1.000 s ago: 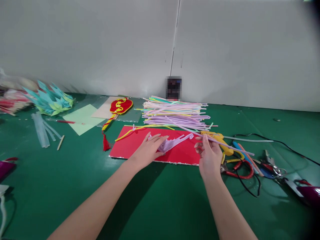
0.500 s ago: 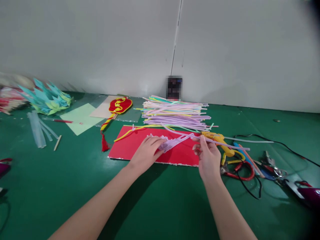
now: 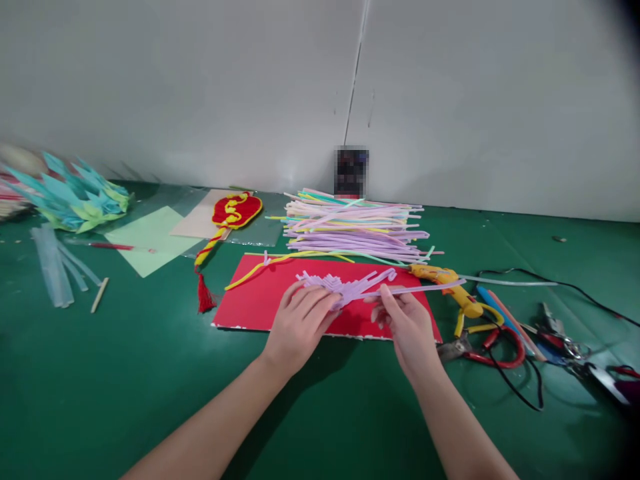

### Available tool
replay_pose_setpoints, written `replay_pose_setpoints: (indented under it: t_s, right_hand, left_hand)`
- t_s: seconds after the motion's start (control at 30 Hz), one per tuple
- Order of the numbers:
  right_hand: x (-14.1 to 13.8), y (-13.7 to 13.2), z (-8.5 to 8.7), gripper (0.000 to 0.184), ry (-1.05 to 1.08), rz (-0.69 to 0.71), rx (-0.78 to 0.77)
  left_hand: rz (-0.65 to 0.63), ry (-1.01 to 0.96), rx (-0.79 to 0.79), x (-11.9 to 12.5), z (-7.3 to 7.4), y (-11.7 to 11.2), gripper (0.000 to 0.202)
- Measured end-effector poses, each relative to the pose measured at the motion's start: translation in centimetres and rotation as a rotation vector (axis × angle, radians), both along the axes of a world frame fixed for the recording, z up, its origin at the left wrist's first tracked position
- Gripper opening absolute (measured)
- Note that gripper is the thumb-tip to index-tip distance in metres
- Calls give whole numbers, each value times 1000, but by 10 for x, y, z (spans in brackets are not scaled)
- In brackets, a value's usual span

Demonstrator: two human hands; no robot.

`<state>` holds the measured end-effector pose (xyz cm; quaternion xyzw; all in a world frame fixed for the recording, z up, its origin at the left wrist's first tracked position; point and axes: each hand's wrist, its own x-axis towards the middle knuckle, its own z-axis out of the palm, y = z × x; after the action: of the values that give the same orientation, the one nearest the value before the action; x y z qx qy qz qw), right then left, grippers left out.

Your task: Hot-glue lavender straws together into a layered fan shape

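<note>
Pale wall (image 3: 210, 93) panels rise behind a green table (image 3: 125, 393), where a red board (image 3: 257, 303) lies before me. My left hand (image 3: 299, 325) is over the middle of the board, fingers bent over the near left part of a lilac piece (image 3: 357, 287), holding it. The piece shows close, V-shaped rows, and its curled tip points to the board's far right corner. My right hand (image 3: 407, 328), over the right part of the board, pinches a lilac stem (image 3: 435, 287) between thumb and fingers; the stem runs out past the board's right edge. Whether it is joined to the piece, I cannot tell.

Across the board's far left edge lies a bent yellow stem (image 3: 253, 275). Just beyond the board is a bundle (image 3: 353, 233) of stems, mostly whitish and lilac. Beside the board's far right corner is a yellow glue gun (image 3: 440, 275); pliers (image 3: 453, 349) lie by its near right corner, with keys (image 3: 553, 323) farther right. Beyond the board's far left corner lies a red and yellow fan (image 3: 245, 217); farther left come a pale green sheet (image 3: 150, 240) and a spiky blue paper shape (image 3: 87, 203).
</note>
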<state>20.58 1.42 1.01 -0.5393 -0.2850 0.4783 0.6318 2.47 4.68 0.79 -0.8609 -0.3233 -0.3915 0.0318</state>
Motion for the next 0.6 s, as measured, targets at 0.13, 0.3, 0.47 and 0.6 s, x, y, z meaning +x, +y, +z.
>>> replay_pose_setpoints:
  t_s: [0.13, 0.3, 0.47, 0.6]
  right_hand:
    - [-4, -1, 1, 32, -16, 11, -11]
    - [-5, -1, 0, 33, -63, -9, -49]
    - [-4, -1, -3, 33, -123, -8, -65]
    - [-3, -1, -5, 31, -208, 48, -80]
  left_hand:
    - [-23, -30, -60, -4, -2, 1, 14]
    - [-81, -55, -122, -6, -3, 2, 8]
    - [-150, -21, -184, -8, -7, 4, 10]
    - [-155, -19, -198, -10, -8, 4, 11]
